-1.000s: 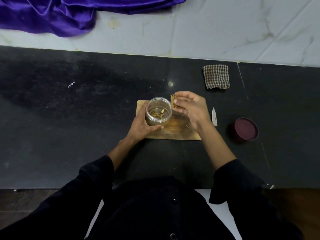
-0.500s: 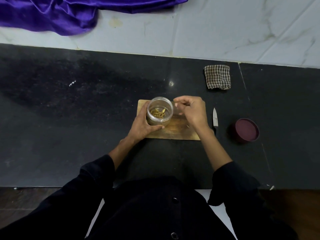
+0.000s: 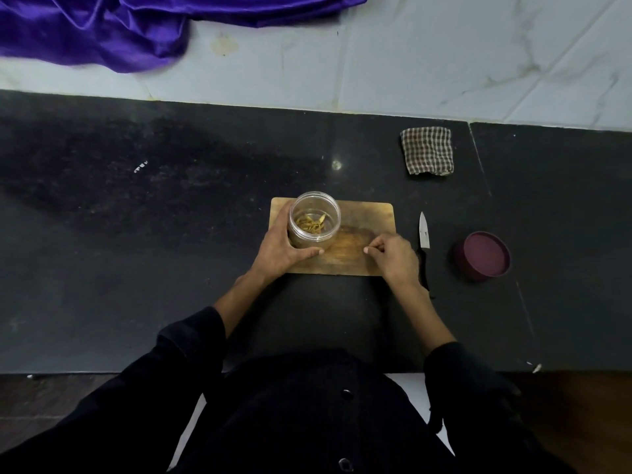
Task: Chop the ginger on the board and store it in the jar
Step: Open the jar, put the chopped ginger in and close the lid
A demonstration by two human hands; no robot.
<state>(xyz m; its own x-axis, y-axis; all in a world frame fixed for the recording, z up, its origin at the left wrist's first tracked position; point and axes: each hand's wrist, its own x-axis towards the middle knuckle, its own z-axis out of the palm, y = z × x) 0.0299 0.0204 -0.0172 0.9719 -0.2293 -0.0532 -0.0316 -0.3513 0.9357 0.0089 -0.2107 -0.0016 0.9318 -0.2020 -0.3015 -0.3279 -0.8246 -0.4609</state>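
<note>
Judging by the chopped ginger (image 3: 312,224) already in the open jar (image 3: 314,220) on the board (image 3: 372,217), which the left hand (image 3: 285,249) grips, only scraps pinched by the right hand (image 3: 393,256) and the lid (image 3: 483,256) remain.

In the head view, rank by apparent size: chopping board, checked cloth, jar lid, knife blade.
1. chopping board, largest though partly covered.
2 and 3. checked cloth and jar lid: too alike to rank.
4. knife blade, smallest.

Head-worn camera looks steeply down over the dark counter (image 3: 136,268).
</note>
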